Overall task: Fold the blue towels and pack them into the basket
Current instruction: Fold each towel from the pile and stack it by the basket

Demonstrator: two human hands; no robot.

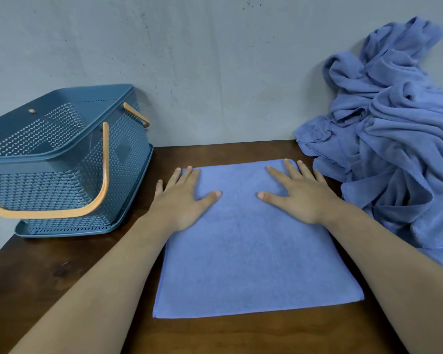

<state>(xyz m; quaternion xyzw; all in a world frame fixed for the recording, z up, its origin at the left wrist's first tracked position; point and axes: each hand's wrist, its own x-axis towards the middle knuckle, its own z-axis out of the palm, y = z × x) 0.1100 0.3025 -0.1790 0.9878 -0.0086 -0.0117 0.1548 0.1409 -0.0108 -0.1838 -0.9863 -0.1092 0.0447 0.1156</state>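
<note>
At the left a blue perforated basket (pixel 62 159) with orange handles stands on the dark wooden table (pixel 49 290); beside it the left hand (pixel 187 200) lies flat, fingers straight, on a folded blue towel (pixel 253 251), gripping nothing. The right hand (pixel 297 195) presses likewise, fingers spread; a heap of crumpled blue towels (pixel 394 129) lies at the far right against the wall.
</note>
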